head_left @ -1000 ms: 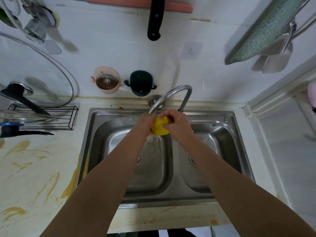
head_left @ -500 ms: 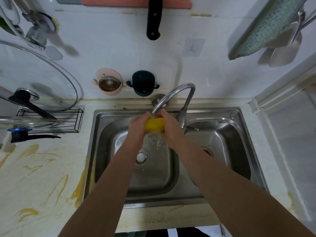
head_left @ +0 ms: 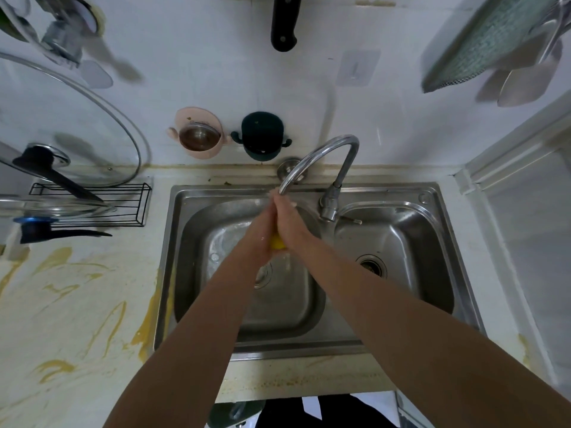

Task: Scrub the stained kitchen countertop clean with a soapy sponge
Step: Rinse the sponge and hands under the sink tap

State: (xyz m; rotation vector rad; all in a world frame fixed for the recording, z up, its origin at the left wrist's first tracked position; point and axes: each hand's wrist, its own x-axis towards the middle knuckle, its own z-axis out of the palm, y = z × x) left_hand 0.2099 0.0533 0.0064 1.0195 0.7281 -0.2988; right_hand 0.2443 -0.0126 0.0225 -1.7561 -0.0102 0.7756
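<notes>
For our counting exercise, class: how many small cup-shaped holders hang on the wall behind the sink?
2. A pink holder hangs left of a dark green holder, side by side on the wall behind the sink's left basin. None appears hidden.

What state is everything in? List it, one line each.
sponge, squeezed between both palms, mostly hidden
left grip, fingers straight, pressing the sponge
right grip, fingers straight, pressing the sponge
faucet, spout over left basin; flow unclear
left basin, wet
countertop, streaked yellow-brown, unscrubbed
</notes>
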